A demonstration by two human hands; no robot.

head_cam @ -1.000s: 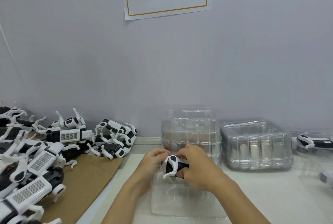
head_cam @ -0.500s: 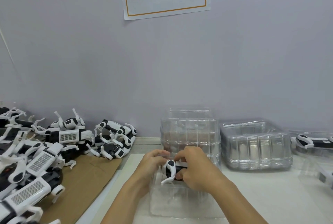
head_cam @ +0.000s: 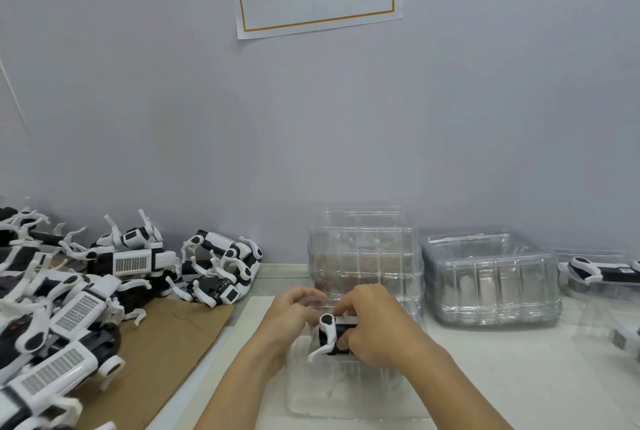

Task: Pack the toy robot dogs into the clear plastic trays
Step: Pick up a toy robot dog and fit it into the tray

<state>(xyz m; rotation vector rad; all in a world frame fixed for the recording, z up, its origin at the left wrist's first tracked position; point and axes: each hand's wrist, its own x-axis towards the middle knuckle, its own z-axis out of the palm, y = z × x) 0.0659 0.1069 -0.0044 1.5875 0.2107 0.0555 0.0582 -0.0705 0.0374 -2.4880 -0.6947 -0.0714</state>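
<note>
Lowered since a second ago: both hands and the toy robot dog [head_cam: 330, 334] have come down toward the clear plastic tray [head_cam: 346, 391] lying open on the table [head_cam: 502, 370].
Right hand [head_cam: 375, 329]: fingers curled round the dog's black body.
Left hand [head_cam: 289, 315]: fingers curled at the dog's far end; whether it grips the dog or the tray edge cannot be told.
Dog: at the tray's far rim, one white leg hanging over the edge, not yet seated.
Risks, judged: the splayed leg could catch the rim and keep the dog from seating; the light tray could slide or buckle under pressure.
</note>
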